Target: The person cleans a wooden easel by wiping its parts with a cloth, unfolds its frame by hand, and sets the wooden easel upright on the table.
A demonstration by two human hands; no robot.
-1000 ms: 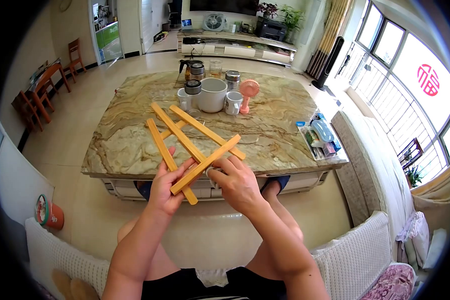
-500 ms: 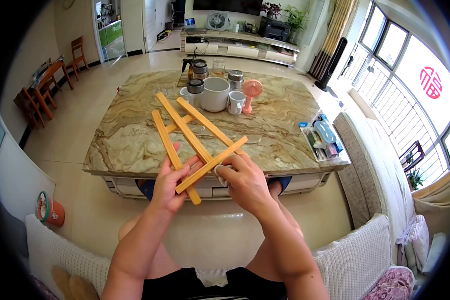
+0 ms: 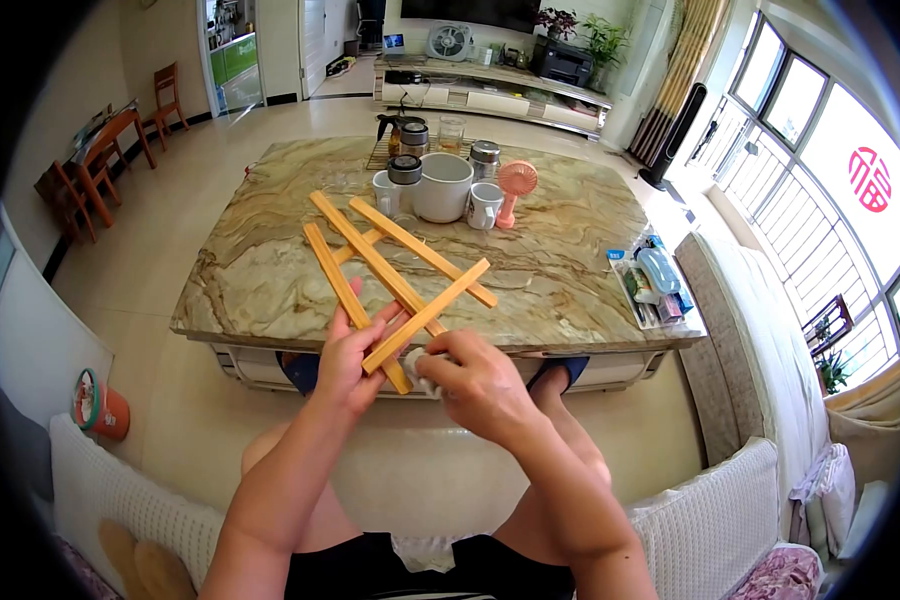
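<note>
A small easel-like wooden frame (image 3: 370,258) of yellowish slats is held tilted above the near edge of the table. My left hand (image 3: 348,362) grips its lower left end, thumb on top and fingers beneath the slats. A crosspiece (image 3: 445,302) runs diagonally over the longer slats. In my right hand (image 3: 482,385) is a crumpled white cloth or tissue (image 3: 422,370), pinched between curled fingers close to the crosspiece's lower part. My right fingers partly hide the cloth, so whether it touches the wood I cannot tell.
On the marble-patterned table (image 3: 260,270) stand a white pot (image 3: 442,190), a mug (image 3: 484,207), lidded jars and a pink handheld fan (image 3: 515,190). Packaged items (image 3: 655,280) lie at its right edge. Sofa sections (image 3: 720,500) flank me; an orange bin (image 3: 110,412) stands left.
My right hand has moved down and left with the white cloth, nearer my left hand. The wooden frame has shifted slightly, and the camera view has moved a little.
</note>
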